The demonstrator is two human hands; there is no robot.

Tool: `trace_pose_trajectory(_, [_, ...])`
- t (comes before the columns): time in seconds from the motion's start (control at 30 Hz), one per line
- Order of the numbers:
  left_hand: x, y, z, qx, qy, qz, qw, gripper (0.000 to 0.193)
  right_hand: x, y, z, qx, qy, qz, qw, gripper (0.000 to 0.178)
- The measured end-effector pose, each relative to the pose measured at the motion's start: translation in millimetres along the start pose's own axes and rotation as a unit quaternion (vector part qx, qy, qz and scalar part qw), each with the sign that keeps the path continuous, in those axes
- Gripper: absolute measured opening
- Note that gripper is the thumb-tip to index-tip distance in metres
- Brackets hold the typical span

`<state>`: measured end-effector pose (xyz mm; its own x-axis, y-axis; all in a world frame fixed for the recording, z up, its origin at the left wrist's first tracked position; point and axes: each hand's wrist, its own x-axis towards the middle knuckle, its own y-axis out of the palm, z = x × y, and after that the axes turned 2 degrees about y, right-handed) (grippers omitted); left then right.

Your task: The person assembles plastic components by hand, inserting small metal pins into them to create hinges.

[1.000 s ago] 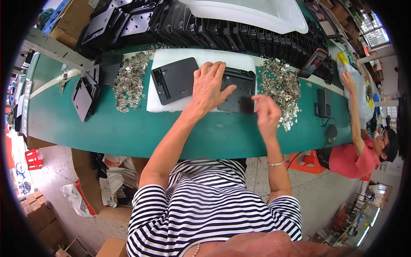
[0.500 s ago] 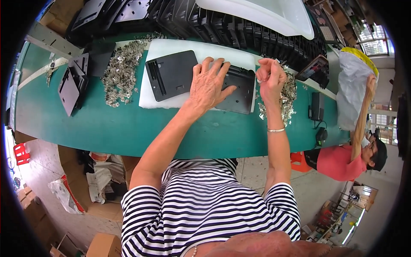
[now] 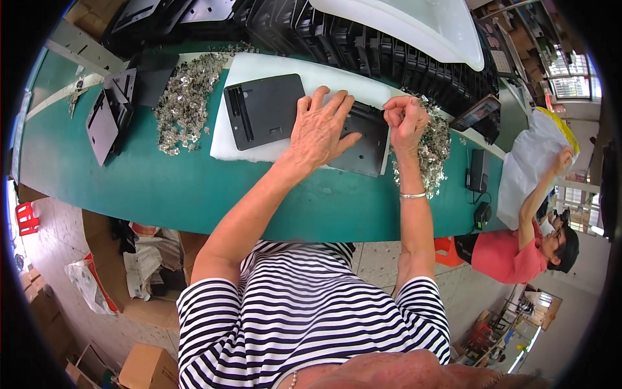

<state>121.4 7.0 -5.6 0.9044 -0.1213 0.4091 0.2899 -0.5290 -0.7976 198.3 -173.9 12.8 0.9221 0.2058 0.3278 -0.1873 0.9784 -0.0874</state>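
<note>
- The left hand lies flat, fingers spread wide, pressing down on a flat black rectangular plastic panel; it grasps nothing, only pins the panel to the white foam pad on the green table.
- The right hand hovers at the panel's right edge, its grip pinched narrow; whether a small metal piece sits between the fingertips I cannot tell.
- A heap of small silvery metal parts lies just beside and under that hand; a second heap of the same parts lies well apart, on the left of the pad.
- A second black panel with a slot along one side rests on the pad, just left of the pressing hand.
- Risks, as I judge them: a tiny part could slip from so fine a pinch and vanish into the heap; the panel could slide on the soft foam if the palm eases; the wrist could sweep loose parts off the table edge.
- A person in a red top works at the far right, apart.
</note>
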Motion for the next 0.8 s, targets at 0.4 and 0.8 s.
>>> trace_pose_trajectory(0.4, [1, -1, 1, 0.000, 0.004, -0.016, 1.000, 0.066, -1, 2, -5, -0.034, -0.027, -0.006, 0.999, 0.059])
trace_pose_trajectory(0.8, [-2, 0, -1, -0.004, 0.000, -0.002, 1.000, 0.066, -2, -23, -11, 0.240, -0.010, -0.088, 0.967, 0.058])
